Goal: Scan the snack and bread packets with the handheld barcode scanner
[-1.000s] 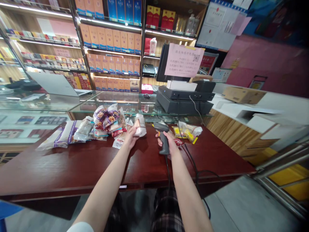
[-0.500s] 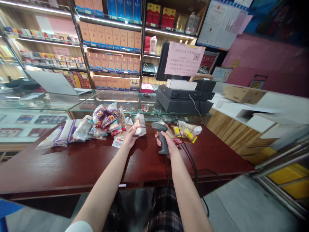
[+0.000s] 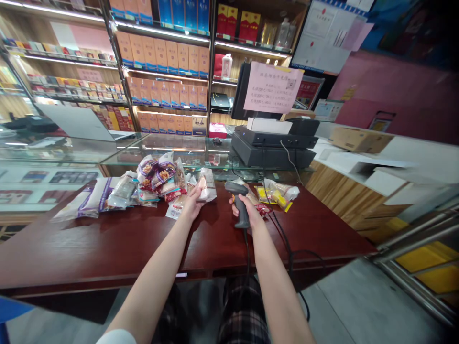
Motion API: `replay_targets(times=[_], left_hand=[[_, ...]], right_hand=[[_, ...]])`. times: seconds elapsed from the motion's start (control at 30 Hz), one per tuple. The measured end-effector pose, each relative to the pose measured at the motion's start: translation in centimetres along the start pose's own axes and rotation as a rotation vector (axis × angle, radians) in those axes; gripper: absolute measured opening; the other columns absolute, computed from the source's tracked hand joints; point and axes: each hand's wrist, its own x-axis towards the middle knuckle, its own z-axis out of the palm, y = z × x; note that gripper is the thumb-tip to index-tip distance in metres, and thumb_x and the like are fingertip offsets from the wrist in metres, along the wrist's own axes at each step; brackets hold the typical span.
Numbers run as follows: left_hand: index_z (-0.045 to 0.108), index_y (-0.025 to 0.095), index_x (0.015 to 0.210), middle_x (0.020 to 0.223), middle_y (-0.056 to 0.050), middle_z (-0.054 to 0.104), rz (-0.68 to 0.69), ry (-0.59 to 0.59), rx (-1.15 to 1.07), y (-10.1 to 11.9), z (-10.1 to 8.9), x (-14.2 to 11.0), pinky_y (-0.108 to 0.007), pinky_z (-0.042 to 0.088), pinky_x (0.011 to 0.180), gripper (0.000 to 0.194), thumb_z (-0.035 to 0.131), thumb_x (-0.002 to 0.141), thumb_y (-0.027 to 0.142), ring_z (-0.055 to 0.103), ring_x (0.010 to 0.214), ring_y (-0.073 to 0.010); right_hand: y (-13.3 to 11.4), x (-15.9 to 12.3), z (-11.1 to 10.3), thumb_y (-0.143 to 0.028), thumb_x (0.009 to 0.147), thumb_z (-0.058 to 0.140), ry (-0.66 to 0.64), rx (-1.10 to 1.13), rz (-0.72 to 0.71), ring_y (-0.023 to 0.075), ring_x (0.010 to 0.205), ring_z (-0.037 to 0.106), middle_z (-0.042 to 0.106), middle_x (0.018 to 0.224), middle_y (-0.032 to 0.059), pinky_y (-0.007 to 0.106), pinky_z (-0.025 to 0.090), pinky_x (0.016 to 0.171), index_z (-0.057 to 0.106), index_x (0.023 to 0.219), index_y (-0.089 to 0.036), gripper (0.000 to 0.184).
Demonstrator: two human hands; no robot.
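Note:
My left hand (image 3: 193, 203) is closed on a clear-wrapped snack packet (image 3: 207, 185) and holds it up over the dark red table (image 3: 143, 243). Wrapped round the grip of a dark grey barcode scanner (image 3: 241, 203) is my right hand (image 3: 250, 208); the scanner's head points left towards the packet, a short gap apart. Left of my left hand lies a heap of snack bags (image 3: 163, 177), with white and purple bags (image 3: 91, 197) at its far left. Beyond the scanner, yellow and clear packets (image 3: 276, 193) lie on the table, partly behind my right hand.
A black cable (image 3: 287, 239) runs from the scanner area over the table's front edge. Behind the table stand a glass counter (image 3: 172, 142), a till with a monitor (image 3: 272, 148) and a laptop (image 3: 77, 123). Shelves of boxes (image 3: 161, 57) fill the back wall.
The view has shifted very slightly. Both hands keep their holds on the packet and the scanner, in almost the same places.

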Motion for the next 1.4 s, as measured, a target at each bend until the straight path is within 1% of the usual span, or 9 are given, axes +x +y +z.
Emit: replay_targets(times=[0.13, 0.47, 0.67, 0.73, 0.87, 0.97, 1.07, 1.2, 1.4], left_hand=[[0.068, 0.022, 0.112, 0.098, -0.004, 0.073, 0.008, 0.003, -0.020, 0.0, 0.0, 0.0, -0.031, 0.057, 0.072, 0.043, 0.081, 0.073, 0.031, 0.068, 0.083, -0.0174], [0.069, 0.022, 0.117, 0.097, -0.003, 0.074, 0.058, 0.026, 0.037, 0.3, 0.8, -0.7, -0.024, 0.051, 0.063, 0.058, 0.087, 0.064, 0.038, 0.068, 0.076, -0.0146], [0.070, 0.021, 0.120, 0.107, -0.006, 0.074, 0.157, -0.041, 0.159, 0.3, 1.3, -0.9, -0.025, 0.051, 0.066, 0.062, 0.083, 0.066, 0.050, 0.067, 0.081, -0.0165], [0.072, 0.020, 0.117, 0.115, -0.009, 0.072, 0.297, -0.083, 0.305, 0.4, 1.8, -1.2, -0.031, 0.052, 0.082, 0.055, 0.078, 0.072, 0.050, 0.067, 0.097, -0.0214], [0.072, 0.018, 0.115, 0.119, -0.012, 0.068, 0.787, -0.065, 0.782, 1.1, 2.9, -2.1, -0.041, 0.045, 0.103, 0.041, 0.068, 0.084, 0.044, 0.061, 0.115, -0.0251], [0.066, 0.018, 0.119, 0.121, -0.013, 0.064, 1.117, 0.104, 0.998, 2.1, 2.8, -2.4, -0.044, 0.044, 0.106, 0.034, 0.063, 0.090, 0.035, 0.058, 0.120, -0.0246], [0.062, 0.017, 0.111, 0.122, -0.015, 0.061, 1.302, 0.315, 1.105, 3.3, 1.8, -2.0, -0.046, 0.040, 0.110, 0.022, 0.059, 0.092, 0.029, 0.050, 0.130, -0.0257], [0.062, 0.017, 0.097, 0.123, -0.017, 0.057, 1.244, 0.444, 1.319, 4.4, 0.2, -1.0, -0.051, 0.034, 0.114, 0.014, 0.055, 0.092, 0.028, 0.041, 0.137, -0.0300], [0.061, 0.014, 0.120, 0.147, -0.019, 0.043, 1.041, 0.322, 1.642, 3.4, 0.1, -0.7, -0.060, 0.018, 0.119, 0.038, 0.054, 0.084, 0.016, 0.014, 0.151, -0.0384]], right_hand=[[0.0, 0.0, 0.3, -0.045, 0.080, 0.068, -0.022, 0.049, 0.013, 0.0052, 0.040, 0.041, 0.063, 0.074, -0.0013, 0.020, 0.036, 0.039, 0.057, 0.087, -0.019, 0.029], [0.1, -0.1, 0.1, -0.048, 0.080, 0.067, 0.033, 0.017, -0.066, 0.0090, 0.041, 0.044, 0.064, 0.065, 0.0003, 0.022, 0.038, 0.040, 0.061, 0.088, -0.020, 0.030], [0.0, 0.1, -0.5, -0.050, 0.079, 0.066, 0.060, 0.039, -0.083, 0.0094, 0.041, 0.044, 0.067, 0.068, 0.0018, 0.023, 0.037, 0.038, 0.062, 0.087, -0.021, 0.030], [0.0, 0.2, -0.5, -0.050, 0.079, 0.065, 0.068, 0.038, -0.091, 0.0095, 0.041, 0.045, 0.068, 0.068, 0.0013, 0.023, 0.038, 0.038, 0.062, 0.088, -0.022, 0.029], [-0.1, 0.1, -0.3, -0.046, 0.079, 0.065, 0.095, 0.054, -0.106, 0.0086, 0.043, 0.047, 0.071, 0.080, 0.0026, 0.022, 0.040, 0.039, 0.063, 0.093, -0.021, 0.028], [-0.2, 0.0, -0.1, -0.045, 0.079, 0.066, 0.105, 0.075, -0.112, 0.0076, 0.043, 0.047, 0.072, 0.086, 0.0036, 0.022, 0.039, 0.039, 0.064, 0.096, -0.020, 0.030], [-0.2, -0.1, 0.1, -0.044, 0.078, 0.066, 0.108, 0.075, -0.118, 0.0073, 0.043, 0.047, 0.073, 0.088, 0.0045, 0.022, 0.040, 0.040, 0.064, 0.098, -0.018, 0.032], [-0.2, -0.1, 0.3, -0.043, 0.079, 0.065, 0.111, 0.061, -0.119, 0.0081, 0.043, 0.047, 0.073, 0.086, 0.0049, 0.023, 0.040, 0.040, 0.063, 0.097, -0.019, 0.030], [0.0, 0.0, -0.1, -0.044, 0.080, 0.064, 0.107, 0.065, -0.096, 0.0088, 0.044, 0.048, 0.072, 0.085, 0.0045, 0.023, 0.040, 0.041, 0.062, 0.093, -0.019, 0.028]])
